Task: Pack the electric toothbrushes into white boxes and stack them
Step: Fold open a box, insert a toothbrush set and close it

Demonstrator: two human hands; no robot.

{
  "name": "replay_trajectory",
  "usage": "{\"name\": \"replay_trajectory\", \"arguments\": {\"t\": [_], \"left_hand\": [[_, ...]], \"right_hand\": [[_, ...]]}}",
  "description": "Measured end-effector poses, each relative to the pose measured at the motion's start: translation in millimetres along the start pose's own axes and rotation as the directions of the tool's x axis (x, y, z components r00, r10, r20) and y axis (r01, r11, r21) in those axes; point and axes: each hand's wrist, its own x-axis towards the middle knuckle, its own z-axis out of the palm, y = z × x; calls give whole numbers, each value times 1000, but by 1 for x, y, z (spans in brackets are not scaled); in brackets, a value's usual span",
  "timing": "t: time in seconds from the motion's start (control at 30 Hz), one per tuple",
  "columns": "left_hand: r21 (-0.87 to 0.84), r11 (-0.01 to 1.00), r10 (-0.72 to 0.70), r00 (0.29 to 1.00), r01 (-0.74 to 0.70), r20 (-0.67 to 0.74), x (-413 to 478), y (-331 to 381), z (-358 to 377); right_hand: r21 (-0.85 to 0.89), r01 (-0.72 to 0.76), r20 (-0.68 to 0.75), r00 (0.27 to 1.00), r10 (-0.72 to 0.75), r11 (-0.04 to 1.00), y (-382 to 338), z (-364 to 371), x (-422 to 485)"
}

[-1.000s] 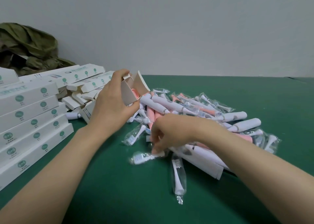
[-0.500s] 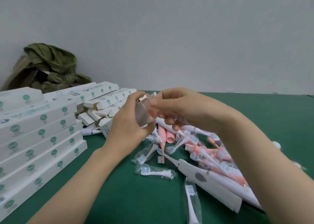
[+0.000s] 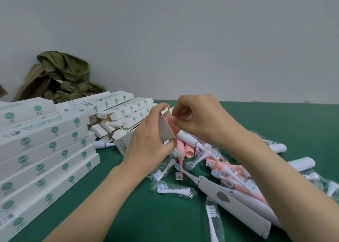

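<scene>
Both bare forearms reach in from the bottom edge and meet at the middle of the frame. The left hand (image 3: 150, 141) is raised, fingers curled in a grip, thumb uppermost. The right hand (image 3: 205, 120) sits just right of it, knuckles up, fingertips (image 3: 178, 111) pinched together.

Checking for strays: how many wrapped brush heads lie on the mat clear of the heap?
2. One wrapped head lies before the heap's near-left edge; the other nearest the camera, beside the white handle. More overlap the heap, some likely hidden.
</scene>
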Motion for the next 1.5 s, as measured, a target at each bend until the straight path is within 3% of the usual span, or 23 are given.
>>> {"name": "replay_trajectory", "arguments": {"t": [0.07, 0.13, 0.23, 0.3, 0.33, 0.37, 0.47, 0.57, 0.73, 0.93, 1.13, 1.27, 1.37, 1.5], "left_hand": [[-10, 1000, -2, 1000, 2, 14, 0, -1, 1], [-21, 1000, -16, 1000, 16, -4, 1, -1, 0], [-33, 999, -33, 998, 31, -61, 4, -3, -2], [-24, 999, -29, 996, 27, -85, 4, -3, -3], [-16, 1000, -26, 996, 25, -89, 4, -3, -3], [-11, 1000, -26, 995, 25, -92, 4, -3, -2], [-16, 1000, -26, 994, 25, -109, 4, -3, -2], [-35, 999, -42, 995, 39, -94, 4, -4, -2], [-23, 998, -54, 994, 52, -99, 4, -5, -3], [-62, 998, -32, 995, 26, -93, 3, -1, -2], [-70, 997, -27, 992, 19, -121, 3, 1, -2], [-85, 996, -25, 993, 15, -118, 2, 3, -3], [-70, 998, -5, 994, -2, -112, 2, 4, -3], [-90, 996, 9, 988, -23, -157, 5, 5, -6]], "right_hand": [[56, -11, -34, 999, 13, 998, -3, 8, -1], [253, -97, -34, 993, 109, 963, -5, 13, -2], [667, -269, 103, 957, 272, 695, 0, 11, 0], [818, -252, 83, 941, 328, 516, 2, 9, 2], [843, -228, 64, 942, 330, 488, 2, 8, 2], [832, -207, 43, 949, 313, 515, 2, 9, 1], [659, -178, 16, 975, 223, 731, 2, 13, -3], [555, -134, 10, 988, 155, 821, -1, 16, -5], [480, -76, -177, 967, 182, 874, -2, 24, -6], [274, 21, -462, 880, 113, 961, -3, 38, -8], [402, 5, -481, 852, 206, 916, -1, 36, -7], [173, 45, -403, 915, 29, 984, -3, 44, -8], [114, 9, -251, 968, 20, 993, -1, 46, -8], [176, -56, -453, 882, 132, 983, 3, 37, -6]]}}
